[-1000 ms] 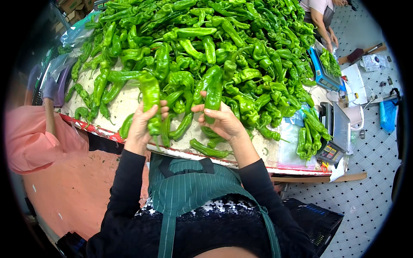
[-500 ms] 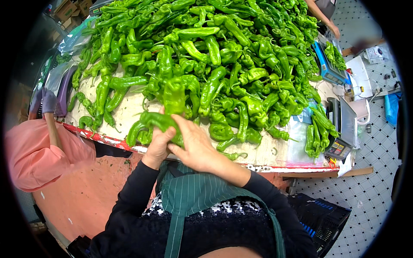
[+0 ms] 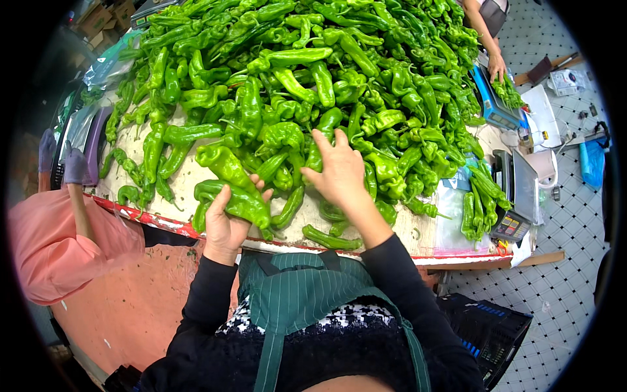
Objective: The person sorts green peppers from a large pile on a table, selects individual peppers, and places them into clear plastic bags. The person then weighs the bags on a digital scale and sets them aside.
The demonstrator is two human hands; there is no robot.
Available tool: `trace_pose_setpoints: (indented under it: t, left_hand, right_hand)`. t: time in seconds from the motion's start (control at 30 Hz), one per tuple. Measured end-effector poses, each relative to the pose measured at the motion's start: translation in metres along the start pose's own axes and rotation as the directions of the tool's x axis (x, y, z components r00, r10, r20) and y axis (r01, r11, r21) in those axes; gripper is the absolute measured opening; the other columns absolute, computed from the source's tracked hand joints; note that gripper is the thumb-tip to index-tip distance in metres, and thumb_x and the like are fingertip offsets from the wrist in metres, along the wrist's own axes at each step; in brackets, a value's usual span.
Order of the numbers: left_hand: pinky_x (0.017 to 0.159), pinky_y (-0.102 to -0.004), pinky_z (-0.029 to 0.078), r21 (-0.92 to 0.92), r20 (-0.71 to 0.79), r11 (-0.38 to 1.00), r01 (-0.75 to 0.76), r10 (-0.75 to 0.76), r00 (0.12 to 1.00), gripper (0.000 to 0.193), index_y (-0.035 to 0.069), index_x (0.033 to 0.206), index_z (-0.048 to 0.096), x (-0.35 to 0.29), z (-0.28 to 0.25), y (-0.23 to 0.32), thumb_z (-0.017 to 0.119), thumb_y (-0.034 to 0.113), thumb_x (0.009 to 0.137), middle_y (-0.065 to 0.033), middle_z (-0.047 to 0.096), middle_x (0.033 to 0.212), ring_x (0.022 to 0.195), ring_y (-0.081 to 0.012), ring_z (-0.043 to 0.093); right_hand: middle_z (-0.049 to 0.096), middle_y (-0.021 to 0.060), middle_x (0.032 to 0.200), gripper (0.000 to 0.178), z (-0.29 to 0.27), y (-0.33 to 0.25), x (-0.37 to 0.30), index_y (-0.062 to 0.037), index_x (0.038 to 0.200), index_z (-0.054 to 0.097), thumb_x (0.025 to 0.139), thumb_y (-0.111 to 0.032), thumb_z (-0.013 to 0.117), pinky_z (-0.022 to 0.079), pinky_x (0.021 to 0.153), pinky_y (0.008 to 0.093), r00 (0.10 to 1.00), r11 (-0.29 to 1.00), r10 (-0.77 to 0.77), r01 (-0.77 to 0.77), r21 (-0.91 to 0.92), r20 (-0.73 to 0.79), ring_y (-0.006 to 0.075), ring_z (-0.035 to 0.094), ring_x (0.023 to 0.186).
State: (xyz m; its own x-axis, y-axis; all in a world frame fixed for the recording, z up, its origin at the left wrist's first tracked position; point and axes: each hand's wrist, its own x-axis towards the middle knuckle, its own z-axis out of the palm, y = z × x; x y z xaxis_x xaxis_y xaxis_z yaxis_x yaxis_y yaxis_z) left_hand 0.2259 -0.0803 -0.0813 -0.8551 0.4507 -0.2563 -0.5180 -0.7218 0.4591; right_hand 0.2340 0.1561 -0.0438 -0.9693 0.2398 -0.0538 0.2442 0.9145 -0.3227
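Observation:
Several long green peppers (image 3: 238,202) lie gathered in my left hand (image 3: 225,228), whose fingers curl around them just above the table's near edge. Over to the right, my right hand (image 3: 339,171) reaches into a large heap of green peppers (image 3: 392,98), its fingers spread and thumb apart. Under those fingertips is a shiny pepper (image 3: 315,155) in the heap; whether they press on it I cannot tell. One loose pepper (image 3: 332,238) rests on the pale tabletop (image 3: 408,245) by my right wrist.
At right stand a grey scale (image 3: 528,186) with peppers (image 3: 482,196) on clear plastic beside it, and a blue scale (image 3: 493,104) near another person's hand (image 3: 497,66). A pink-sleeved co-worker's gloved hand (image 3: 76,167) is by a purple tray (image 3: 98,137). A black crate (image 3: 486,333) sits lower right.
My hands were together around the peppers; my right hand has moved away, up and right, to the heap. The left keeps the peppers. At far right, the other person's hand has moved down to the blue scale.

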Motion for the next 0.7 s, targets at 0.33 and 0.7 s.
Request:
trace_pose_setpoints:
  t: [0.33, 0.7]
  left_hand:
    - [0.11, -0.0504, 0.039, 0.212, 0.013, 0.976, -0.046, 0.044, 0.999, 0.055, -0.001, 0.139, 0.041, -0.01, -0.019, 0.016, 0.06, 0.022, 0.093, -0.0209, 0.057, 0.127, 0.119, -0.0327, 0.055]
    - [0.107, -0.041, 0.04, 0.244, 0.004, 0.968, 0.056, -0.059, 0.998, 0.055, 0.004, 0.14, 0.039, -0.001, 0.054, -0.027, 0.059, 0.03, 0.096, -0.0093, 0.052, 0.136, 0.125, -0.0236, 0.051]
  right_hand:
    - [0.065, 0.0108, 0.092, 0.019, -0.059, 0.098, 0.014, -0.0012, 0.102, 0.058, 0.085, -0.003, 0.067, 0.057, 0.066, 0.0277, 0.97, -0.08, 0.193, -0.135, 0.988, 0.148, 0.0176, 0.066, 0.077]
    - [0.018, 0.0246, 0.156, 0.112, 0.012, -0.034, -0.075, -0.0022, 0.153, 0.002, 0.076, -0.024, 0.08, 0.034, 0.111, 0.0417, 0.949, 0.644, -0.295, 0.284, 0.71, -0.112, 0.0351, 0.035, 0.139]
